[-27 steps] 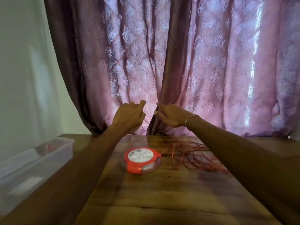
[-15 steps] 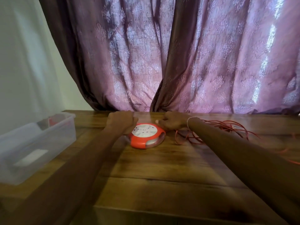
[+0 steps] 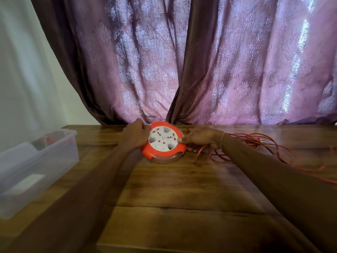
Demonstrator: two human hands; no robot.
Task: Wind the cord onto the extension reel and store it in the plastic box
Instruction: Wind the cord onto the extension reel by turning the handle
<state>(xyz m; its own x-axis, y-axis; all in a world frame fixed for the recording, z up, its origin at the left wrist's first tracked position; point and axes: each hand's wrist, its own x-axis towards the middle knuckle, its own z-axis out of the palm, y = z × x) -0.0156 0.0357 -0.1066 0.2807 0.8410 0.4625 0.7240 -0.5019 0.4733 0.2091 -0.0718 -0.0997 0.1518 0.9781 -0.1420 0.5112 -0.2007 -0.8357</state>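
Observation:
A round orange extension reel (image 3: 160,152) with a white socket face is tilted up toward me at the far middle of the wooden table (image 3: 182,198). My left hand (image 3: 135,136) grips its left rim. My right hand (image 3: 202,138) holds the right rim, thumb on the white face. The orange cord (image 3: 259,143) lies unwound in loose loops on the table to the right, partly under my right forearm. A clear plastic box (image 3: 36,168) stands open at the table's left edge.
Purple patterned curtains (image 3: 200,61) hang right behind the table's far edge. The box holds a white item and something red at its far end. One strand of cord trails off toward the right edge.
Both hands dropped from the curtain to the reel and took hold of its sides. The reel now tilts up off the table; before it lay flat.

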